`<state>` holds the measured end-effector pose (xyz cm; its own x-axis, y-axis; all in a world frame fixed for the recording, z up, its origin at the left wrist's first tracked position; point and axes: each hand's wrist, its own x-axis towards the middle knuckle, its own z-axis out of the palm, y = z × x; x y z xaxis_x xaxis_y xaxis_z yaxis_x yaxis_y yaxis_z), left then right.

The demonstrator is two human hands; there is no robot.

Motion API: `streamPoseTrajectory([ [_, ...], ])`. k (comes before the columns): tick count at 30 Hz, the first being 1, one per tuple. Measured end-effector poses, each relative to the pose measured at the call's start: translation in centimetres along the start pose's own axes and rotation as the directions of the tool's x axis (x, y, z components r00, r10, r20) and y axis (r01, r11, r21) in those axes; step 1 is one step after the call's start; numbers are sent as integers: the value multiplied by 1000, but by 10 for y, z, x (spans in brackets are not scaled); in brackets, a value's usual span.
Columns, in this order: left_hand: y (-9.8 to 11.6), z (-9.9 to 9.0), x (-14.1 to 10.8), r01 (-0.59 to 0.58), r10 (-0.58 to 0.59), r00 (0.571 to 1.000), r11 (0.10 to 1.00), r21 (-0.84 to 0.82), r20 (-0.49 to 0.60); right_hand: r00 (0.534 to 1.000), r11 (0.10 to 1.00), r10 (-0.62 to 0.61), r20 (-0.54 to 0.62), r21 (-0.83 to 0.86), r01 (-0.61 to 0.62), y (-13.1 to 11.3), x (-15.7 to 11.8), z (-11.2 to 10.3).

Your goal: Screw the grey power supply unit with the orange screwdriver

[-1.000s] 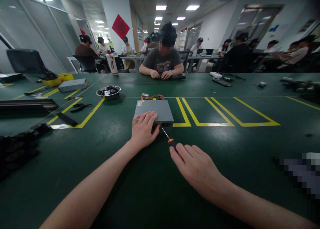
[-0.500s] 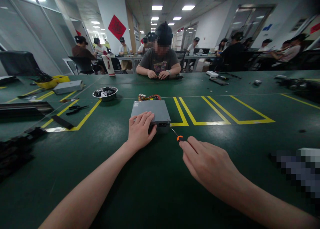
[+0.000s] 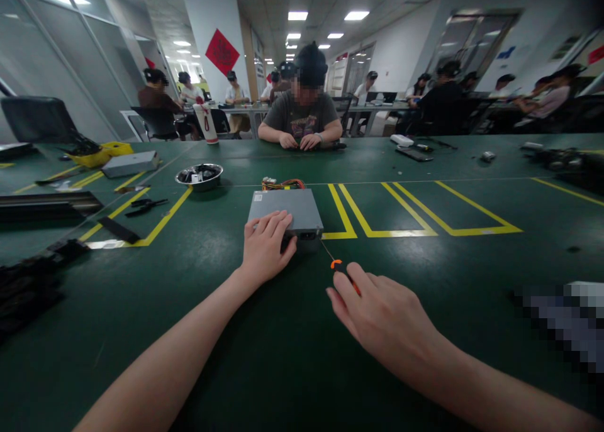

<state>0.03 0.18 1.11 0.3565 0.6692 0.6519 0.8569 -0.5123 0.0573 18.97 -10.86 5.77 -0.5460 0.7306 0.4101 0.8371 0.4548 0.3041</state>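
Note:
A grey metal power supply unit (image 3: 302, 207) lies on the green table in front of me, with coloured cables (image 3: 292, 183) at its far side. My left hand (image 3: 265, 246) grips its near left part, fingers over the top and thumb against the front face. In my right hand (image 3: 384, 306) is a screwdriver (image 3: 336, 265) with an orange and black handle. Its thin shaft slants up and left, and the tip is at the unit's near right corner. Whether the tip sits in a screw is too small to tell.
A metal bowl (image 3: 199, 176) of small parts stands left of the unit. Another grey box (image 3: 131, 163) and a yellow container (image 3: 97, 155) are farther left. Dark parts (image 3: 33, 284) lie at the left edge. Across the table sits a person (image 3: 306, 111). Yellow tape marks the tabletop.
My right hand's fingers have shifted around the screwdriver handle, which now tilts more steeply, showing more orange between the fingers. My left hand and the power supply unit have stayed put.

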Motion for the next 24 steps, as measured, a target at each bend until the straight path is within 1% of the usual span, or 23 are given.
streamPoseTrajectory([
  [3, 0, 0, 0, -3, 3, 1000, 1000, -3, -6, 1000, 1000, -28, -13, -8, 28, -5, 0, 1],
  [10, -2, 1, -1, -3, 3, 1000, 1000, -15, -2, 988, 980, -120, -92, -167, 103, -5, -2, -8],
  [13, -1, 2, -1, -7, 7, 1000, 1000, -8, -7, 982, 978, -151, -113, -161, 132, -5, -1, -8],
  [16, -1, 1, -1, -8, 8, 1000, 1000, 3, -3, 987, 988, -122, -100, -106, 111, -4, 0, -7],
  [19, -1, 1, -1, -11, 11, 1000, 1000, 10, 3, 998, 998, -12, -55, -69, 9, -5, -1, -7],
  [21, -2, 1, -1, -14, 14, 1000, 1000, 7, 1, 999, 997, 34, -26, -75, -35, -5, -2, -6],
  [22, -2, 1, -1, -16, 16, 1000, 1000, 4, -1, 999, 996, 31, -15, -83, -32, -5, -2, -6],
  [24, -2, 1, -1, -17, 17, 1000, 1000, 0, -4, 1000, 995, -20, -16, -102, 19, -6, -3, -6],
])
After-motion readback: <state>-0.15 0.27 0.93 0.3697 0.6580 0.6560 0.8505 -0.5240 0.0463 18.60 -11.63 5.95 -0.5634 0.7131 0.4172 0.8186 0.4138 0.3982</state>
